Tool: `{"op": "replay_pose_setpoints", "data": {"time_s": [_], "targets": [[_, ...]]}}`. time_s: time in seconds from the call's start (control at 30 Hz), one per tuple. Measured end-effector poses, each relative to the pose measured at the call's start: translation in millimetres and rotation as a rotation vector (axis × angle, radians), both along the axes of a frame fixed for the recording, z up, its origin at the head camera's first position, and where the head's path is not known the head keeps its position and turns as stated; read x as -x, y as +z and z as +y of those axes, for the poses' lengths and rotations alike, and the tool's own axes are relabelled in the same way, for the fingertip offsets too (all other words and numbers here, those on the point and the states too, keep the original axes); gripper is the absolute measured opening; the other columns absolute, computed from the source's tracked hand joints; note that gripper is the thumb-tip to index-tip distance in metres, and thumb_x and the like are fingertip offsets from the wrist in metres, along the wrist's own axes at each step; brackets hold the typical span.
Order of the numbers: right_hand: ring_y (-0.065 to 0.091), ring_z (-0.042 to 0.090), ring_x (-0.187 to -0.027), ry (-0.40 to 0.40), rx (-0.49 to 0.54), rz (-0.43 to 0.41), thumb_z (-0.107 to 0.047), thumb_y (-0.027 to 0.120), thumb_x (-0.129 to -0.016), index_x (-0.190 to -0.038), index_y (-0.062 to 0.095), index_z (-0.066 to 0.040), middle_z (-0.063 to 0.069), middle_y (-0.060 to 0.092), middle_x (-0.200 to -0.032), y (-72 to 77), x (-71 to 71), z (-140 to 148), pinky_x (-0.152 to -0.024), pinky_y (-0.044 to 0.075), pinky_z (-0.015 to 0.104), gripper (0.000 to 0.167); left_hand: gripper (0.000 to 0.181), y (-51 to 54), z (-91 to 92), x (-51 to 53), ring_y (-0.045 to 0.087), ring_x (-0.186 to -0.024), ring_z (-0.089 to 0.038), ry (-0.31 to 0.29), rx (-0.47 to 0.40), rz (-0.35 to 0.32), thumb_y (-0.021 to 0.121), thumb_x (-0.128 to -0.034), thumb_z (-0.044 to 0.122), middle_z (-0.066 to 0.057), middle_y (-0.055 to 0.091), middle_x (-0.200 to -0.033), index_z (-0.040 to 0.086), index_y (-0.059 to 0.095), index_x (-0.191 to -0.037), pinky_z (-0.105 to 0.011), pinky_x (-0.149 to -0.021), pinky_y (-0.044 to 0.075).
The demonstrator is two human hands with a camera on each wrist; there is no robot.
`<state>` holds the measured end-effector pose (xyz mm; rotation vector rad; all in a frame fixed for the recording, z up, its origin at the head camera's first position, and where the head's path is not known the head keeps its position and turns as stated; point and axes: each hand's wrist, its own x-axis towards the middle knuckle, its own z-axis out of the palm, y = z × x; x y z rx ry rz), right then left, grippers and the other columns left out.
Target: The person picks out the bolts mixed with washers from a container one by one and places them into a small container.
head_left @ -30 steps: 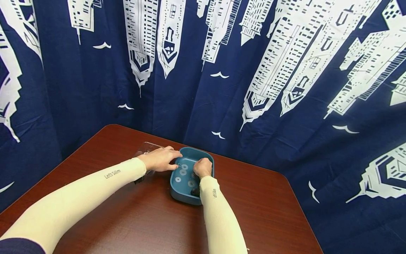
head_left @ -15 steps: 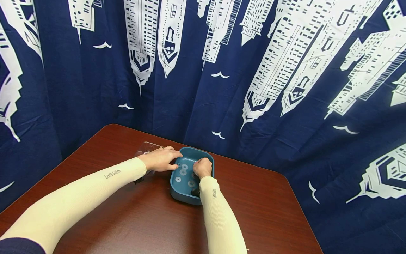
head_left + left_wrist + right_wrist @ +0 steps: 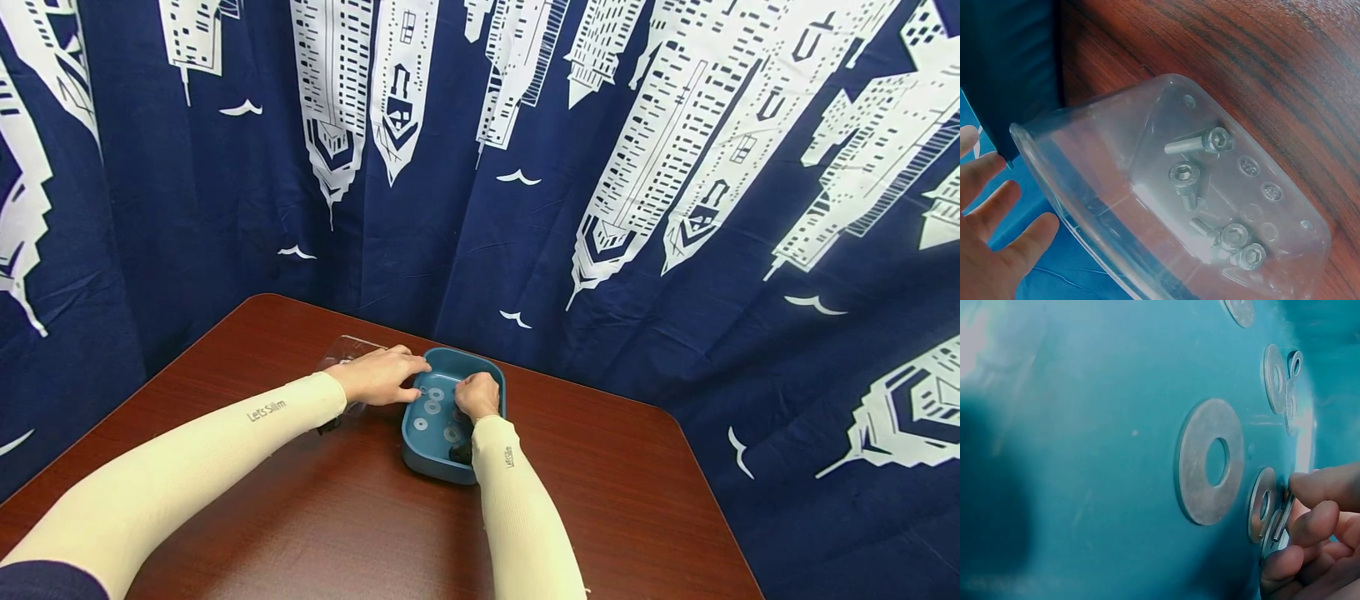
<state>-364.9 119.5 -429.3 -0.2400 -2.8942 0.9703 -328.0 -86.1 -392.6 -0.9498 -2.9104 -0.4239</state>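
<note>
In the head view my right hand (image 3: pixel 478 396) reaches down into a blue plastic bin (image 3: pixel 438 472). The right wrist view shows its thumb and fingers pinching a thin threaded screw (image 3: pixel 1283 519), close above flat metal washers. Its head is hidden by the fingers. Several washers (image 3: pixel 1194 472) of different sizes lie on the bin's floor. My left hand (image 3: pixel 382 377) lies at the bin's left rim with its fingers spread. Beside it in the left wrist view is a clear plastic bin (image 3: pixel 1238 194) holding several socket-head bolts (image 3: pixel 1183 174).
A brown wooden table (image 3: pixel 600 467) carries both bins. The clear bin is partly behind my left forearm in the head view. A dark blue curtain (image 3: pixel 450 208) with white buildings hangs beyond the table's far edge.
</note>
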Motion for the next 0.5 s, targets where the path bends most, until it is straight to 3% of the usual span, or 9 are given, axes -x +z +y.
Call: {"op": "replay_pose_setpoints", "data": {"time_s": [0.5], "targets": [[0.060,0.020,-0.071,0.050,0.058,0.029,-0.012,0.068,-0.092,-0.083,0.079,-0.005,0.005,0.070,-0.076,4.3,-4.6,0.7,-0.064,0.054,0.034,0.016,0.054,1.7,-0.8,-1.8,0.050,-0.133,-0.027,-0.003,0.017,0.010,0.062,-0.0972,0.041,-0.005,0.059,-0.142,0.013,0.056,-0.144,-0.051,-0.112,0.040]]}}
